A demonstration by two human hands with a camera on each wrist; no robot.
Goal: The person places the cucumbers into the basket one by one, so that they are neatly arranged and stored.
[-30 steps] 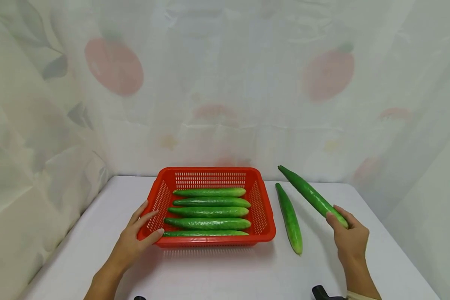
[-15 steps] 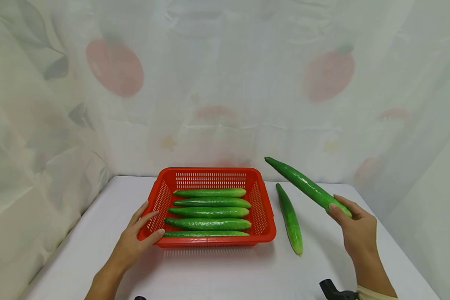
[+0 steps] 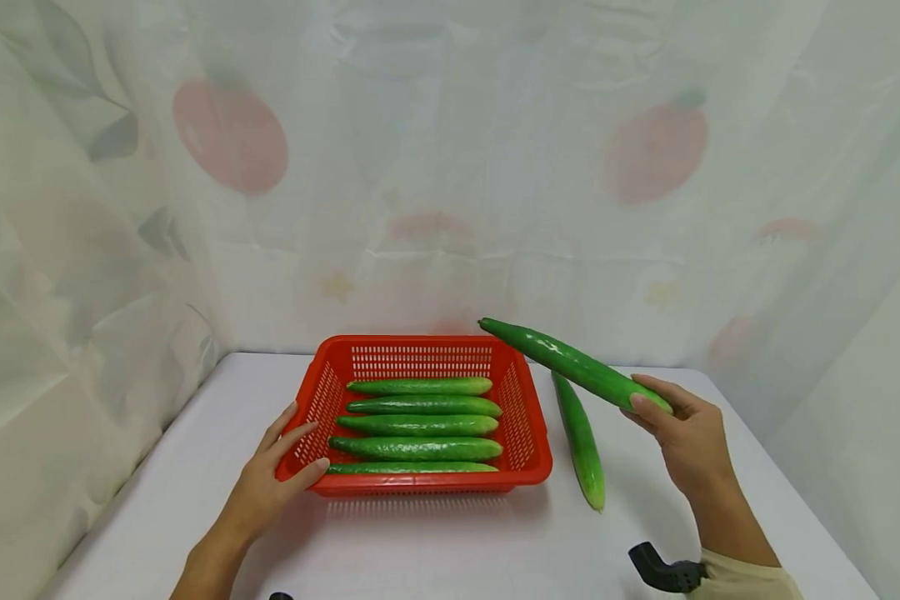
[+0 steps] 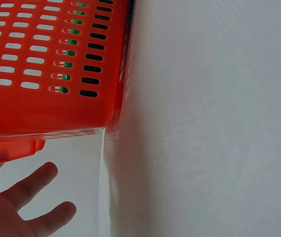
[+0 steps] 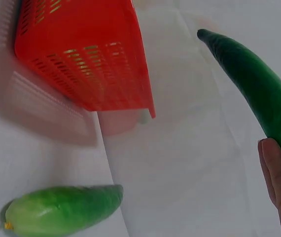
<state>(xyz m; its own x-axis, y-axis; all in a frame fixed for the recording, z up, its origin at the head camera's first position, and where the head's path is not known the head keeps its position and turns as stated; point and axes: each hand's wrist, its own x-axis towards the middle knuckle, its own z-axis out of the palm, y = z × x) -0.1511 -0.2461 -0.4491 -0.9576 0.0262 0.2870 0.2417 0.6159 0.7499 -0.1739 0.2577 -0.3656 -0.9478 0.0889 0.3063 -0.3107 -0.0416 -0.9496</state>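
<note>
Raised above the table's right side, a long green cucumber (image 3: 570, 360) is gripped near its pale end by my right hand (image 3: 686, 429). Its dark tip points left, over the back right corner of a red plastic basket (image 3: 420, 480). My left hand (image 3: 266, 483) rests against the basket's left side with fingers spread; in the left wrist view those fingers (image 4: 34, 185) look fairly straight. Several cucumbers (image 3: 416, 425) lie side by side inside the basket. One more cucumber (image 3: 581, 446) lies on the table right of the basket, its far end partly behind the held one.
The white table (image 3: 450, 550) runs back to a pale patterned curtain (image 3: 450, 167). Another such sheet (image 3: 82, 333) hangs at the left. A black camera mount (image 3: 667, 571) sits on my right wrist by the sleeve (image 3: 746, 579).
My right hand first shifts right, then comes back left, swinging the held cucumber's dark tip leftward to the basket's corner and turning it flatter. My left hand and the basket stay put.
</note>
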